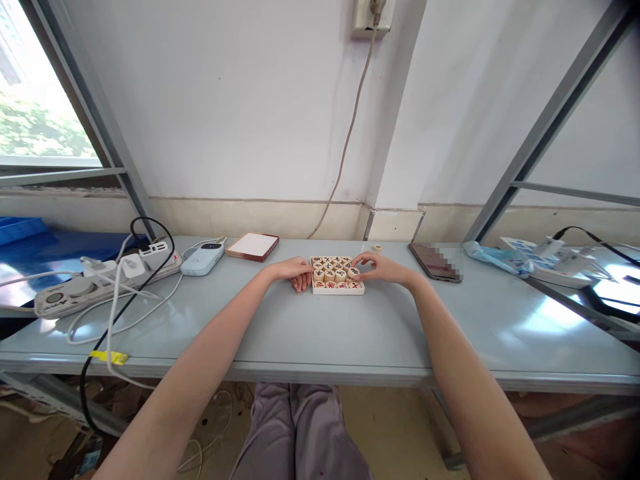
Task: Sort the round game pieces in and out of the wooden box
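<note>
A shallow white box (339, 291) in the middle of the table holds rows of round xiangqi pieces (329, 275). Black characters mark the upper rows, red ones the row nearest me. My left hand (296, 272) rests against the box's left side, its fingers curled in with nothing visible in them. At the right side, my right hand (381, 268) has thumb and fingertips closed around a xiangqi piece (353, 273) with a dark character, sitting slightly raised at the edge of its row. One loose piece (378, 247) lies on the table behind my right hand.
A red-edged box lid (253, 246) and a light-blue power bank (203, 258) lie to the left, near a power strip (107, 277) with tangled cables. On the right are a phone (435, 261) and a blue plastic bag (500, 259). The table's front edge (330, 373) runs above my lap.
</note>
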Action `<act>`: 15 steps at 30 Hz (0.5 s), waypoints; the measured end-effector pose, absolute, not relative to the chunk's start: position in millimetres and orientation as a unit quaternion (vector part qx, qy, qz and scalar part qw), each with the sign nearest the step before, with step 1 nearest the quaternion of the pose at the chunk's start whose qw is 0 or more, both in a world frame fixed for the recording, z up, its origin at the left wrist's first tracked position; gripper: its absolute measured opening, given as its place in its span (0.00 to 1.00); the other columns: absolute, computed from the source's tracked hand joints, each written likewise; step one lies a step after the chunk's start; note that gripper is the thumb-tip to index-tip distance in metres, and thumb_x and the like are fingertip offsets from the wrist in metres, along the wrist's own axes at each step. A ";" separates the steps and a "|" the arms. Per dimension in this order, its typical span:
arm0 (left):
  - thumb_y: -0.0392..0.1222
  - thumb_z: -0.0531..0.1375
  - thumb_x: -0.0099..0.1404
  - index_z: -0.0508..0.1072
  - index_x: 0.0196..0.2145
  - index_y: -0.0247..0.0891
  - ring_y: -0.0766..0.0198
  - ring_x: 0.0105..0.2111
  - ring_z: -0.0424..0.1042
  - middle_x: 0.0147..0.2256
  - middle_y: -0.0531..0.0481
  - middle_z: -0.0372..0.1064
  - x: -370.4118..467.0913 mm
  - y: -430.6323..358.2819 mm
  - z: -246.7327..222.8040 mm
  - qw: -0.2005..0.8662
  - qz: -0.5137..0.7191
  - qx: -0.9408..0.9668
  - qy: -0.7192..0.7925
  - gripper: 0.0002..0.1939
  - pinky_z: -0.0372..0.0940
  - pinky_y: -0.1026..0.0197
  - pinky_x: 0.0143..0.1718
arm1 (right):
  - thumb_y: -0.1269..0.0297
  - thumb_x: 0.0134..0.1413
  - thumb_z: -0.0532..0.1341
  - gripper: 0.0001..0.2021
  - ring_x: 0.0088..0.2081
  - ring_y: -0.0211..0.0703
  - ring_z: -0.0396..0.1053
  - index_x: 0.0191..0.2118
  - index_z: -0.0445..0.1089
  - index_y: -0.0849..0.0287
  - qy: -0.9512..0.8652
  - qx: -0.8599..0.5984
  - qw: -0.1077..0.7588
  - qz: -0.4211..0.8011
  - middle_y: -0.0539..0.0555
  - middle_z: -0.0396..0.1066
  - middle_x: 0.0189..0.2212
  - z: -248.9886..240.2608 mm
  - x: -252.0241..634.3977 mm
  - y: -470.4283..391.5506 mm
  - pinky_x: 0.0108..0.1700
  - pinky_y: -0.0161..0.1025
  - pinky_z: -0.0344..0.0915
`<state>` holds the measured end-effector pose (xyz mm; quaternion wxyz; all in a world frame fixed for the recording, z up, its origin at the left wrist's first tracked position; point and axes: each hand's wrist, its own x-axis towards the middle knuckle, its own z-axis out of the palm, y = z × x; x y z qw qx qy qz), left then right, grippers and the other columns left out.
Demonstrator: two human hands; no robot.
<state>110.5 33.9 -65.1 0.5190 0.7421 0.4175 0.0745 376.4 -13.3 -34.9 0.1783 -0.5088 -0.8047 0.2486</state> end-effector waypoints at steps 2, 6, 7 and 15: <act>0.48 0.52 0.60 0.67 0.21 0.32 0.66 0.16 0.68 0.16 0.48 0.68 110.9 33.7 -64.8 0.518 0.076 0.742 0.418 0.18 0.62 0.65 0.20 | 0.51 0.39 0.63 0.18 0.50 0.49 0.59 0.39 0.70 0.51 -0.807 -0.505 0.183 0.247 0.51 0.66 0.48 -36.9 376.4 -11.7 0.51 0.41 0.55; 0.49 0.53 0.60 0.67 0.21 0.31 0.67 0.16 0.68 0.16 0.48 0.68 110.7 34.3 -65.3 0.519 0.074 0.742 0.419 0.18 0.63 0.65 0.21 | 0.51 0.37 0.64 0.18 0.51 0.50 0.58 0.37 0.71 0.51 -0.802 -0.505 0.185 0.257 0.51 0.65 0.48 -40.0 377.1 -9.2 0.53 0.44 0.54; 0.49 0.53 0.60 0.67 0.21 0.31 0.67 0.16 0.68 0.16 0.48 0.68 110.6 34.5 -65.5 0.520 0.075 0.741 0.419 0.18 0.63 0.65 0.21 | 0.51 0.37 0.64 0.18 0.51 0.50 0.58 0.38 0.71 0.51 -0.801 -0.508 0.185 0.258 0.51 0.65 0.48 -40.5 377.4 -8.7 0.53 0.44 0.53; 0.47 0.52 0.61 0.68 0.21 0.31 0.66 0.16 0.68 0.17 0.48 0.69 109.7 36.1 -66.8 0.527 0.076 0.740 0.411 0.18 0.63 0.65 0.21 | 0.49 0.37 0.64 0.20 0.51 0.49 0.57 0.39 0.71 0.50 -0.807 -0.514 0.182 0.229 0.52 0.64 0.48 -41.5 380.2 -6.7 0.52 0.42 0.54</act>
